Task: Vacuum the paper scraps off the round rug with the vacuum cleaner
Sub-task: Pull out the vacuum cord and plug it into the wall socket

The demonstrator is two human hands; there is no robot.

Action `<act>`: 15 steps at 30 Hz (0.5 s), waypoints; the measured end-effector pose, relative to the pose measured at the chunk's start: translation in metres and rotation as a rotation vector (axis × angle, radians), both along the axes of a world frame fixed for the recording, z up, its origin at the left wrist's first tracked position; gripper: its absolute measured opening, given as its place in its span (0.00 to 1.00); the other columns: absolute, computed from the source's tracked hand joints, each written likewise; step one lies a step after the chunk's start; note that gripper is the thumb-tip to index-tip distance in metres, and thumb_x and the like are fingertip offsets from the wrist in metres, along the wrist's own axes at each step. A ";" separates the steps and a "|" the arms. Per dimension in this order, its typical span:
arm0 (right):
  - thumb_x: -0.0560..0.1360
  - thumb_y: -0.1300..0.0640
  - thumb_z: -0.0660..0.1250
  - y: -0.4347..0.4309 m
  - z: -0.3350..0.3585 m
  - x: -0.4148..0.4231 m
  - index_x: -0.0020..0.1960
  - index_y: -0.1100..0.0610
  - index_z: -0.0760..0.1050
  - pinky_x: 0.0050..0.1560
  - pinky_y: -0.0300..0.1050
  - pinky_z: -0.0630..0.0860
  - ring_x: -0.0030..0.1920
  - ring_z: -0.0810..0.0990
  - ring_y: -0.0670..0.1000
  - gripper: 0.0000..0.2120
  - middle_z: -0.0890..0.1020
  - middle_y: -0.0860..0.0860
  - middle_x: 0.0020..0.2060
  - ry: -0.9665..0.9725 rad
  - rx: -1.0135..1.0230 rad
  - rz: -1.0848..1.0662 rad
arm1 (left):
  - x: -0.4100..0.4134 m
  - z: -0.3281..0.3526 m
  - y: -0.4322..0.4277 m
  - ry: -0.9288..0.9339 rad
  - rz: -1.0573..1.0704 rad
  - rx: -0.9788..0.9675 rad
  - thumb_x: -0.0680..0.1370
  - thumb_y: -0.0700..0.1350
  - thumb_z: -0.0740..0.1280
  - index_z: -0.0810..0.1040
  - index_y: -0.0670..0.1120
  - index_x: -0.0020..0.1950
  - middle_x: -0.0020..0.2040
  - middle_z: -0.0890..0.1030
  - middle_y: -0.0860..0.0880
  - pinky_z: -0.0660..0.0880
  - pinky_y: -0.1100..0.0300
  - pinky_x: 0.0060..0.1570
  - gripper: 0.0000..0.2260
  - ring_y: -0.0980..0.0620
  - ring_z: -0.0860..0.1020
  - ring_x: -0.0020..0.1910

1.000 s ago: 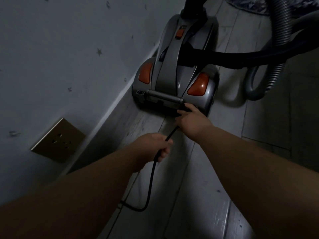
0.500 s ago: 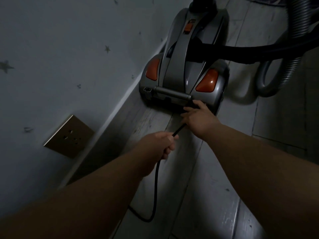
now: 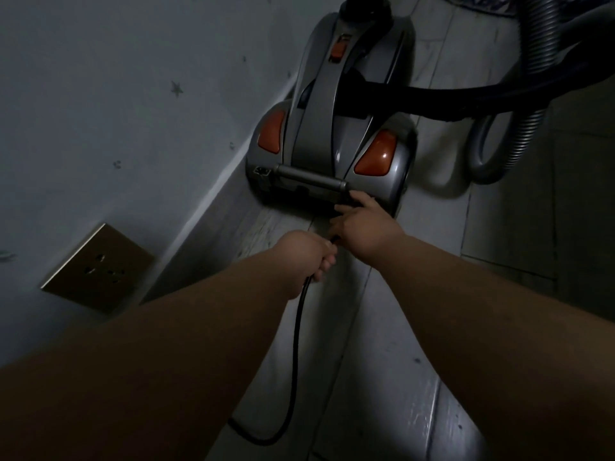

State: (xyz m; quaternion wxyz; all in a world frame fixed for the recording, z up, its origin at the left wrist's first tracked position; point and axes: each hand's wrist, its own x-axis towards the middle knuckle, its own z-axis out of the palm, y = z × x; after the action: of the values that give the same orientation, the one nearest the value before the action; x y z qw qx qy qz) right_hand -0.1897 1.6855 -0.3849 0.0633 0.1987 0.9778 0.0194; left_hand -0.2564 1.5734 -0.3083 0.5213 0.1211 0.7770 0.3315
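Note:
A grey canister vacuum cleaner (image 3: 336, 128) with orange side panels stands on the floor against the wall. Its black power cord (image 3: 296, 361) runs from the rear of the body toward me and loops on the floor. My left hand (image 3: 304, 257) grips the cord just behind the machine. My right hand (image 3: 359, 224) is at the cord outlet on the vacuum's rear, its fingers around the cord there; the fingertips are hidden in shadow. A corner of the patterned round rug (image 3: 479, 3) shows at the top edge. No paper scraps are visible.
A brass wall socket (image 3: 98, 267) sits low on the star-patterned wall at left. The ribbed grey hose (image 3: 519, 128) and a black tube (image 3: 466, 94) curl to the right of the vacuum. The floor is pale wood planks. The room is dim.
My left hand has slid up the cord until it is close behind my right hand. The cord loop on the floor has grown longer. The vacuum stays put.

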 end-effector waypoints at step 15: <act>0.82 0.54 0.56 -0.003 0.007 0.005 0.69 0.48 0.73 0.75 0.49 0.37 0.78 0.55 0.46 0.18 0.71 0.48 0.72 -0.001 0.017 0.012 | -0.006 -0.017 -0.012 -0.102 0.004 0.061 0.80 0.41 0.60 0.73 0.41 0.43 0.33 0.75 0.46 0.67 0.65 0.27 0.08 0.55 0.70 0.29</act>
State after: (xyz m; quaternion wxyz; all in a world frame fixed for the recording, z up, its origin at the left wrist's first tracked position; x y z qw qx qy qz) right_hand -0.1847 1.6825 -0.3776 0.0619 0.1936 0.9787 0.0281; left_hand -0.2625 1.5611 -0.3256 0.5558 0.1182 0.7390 0.3619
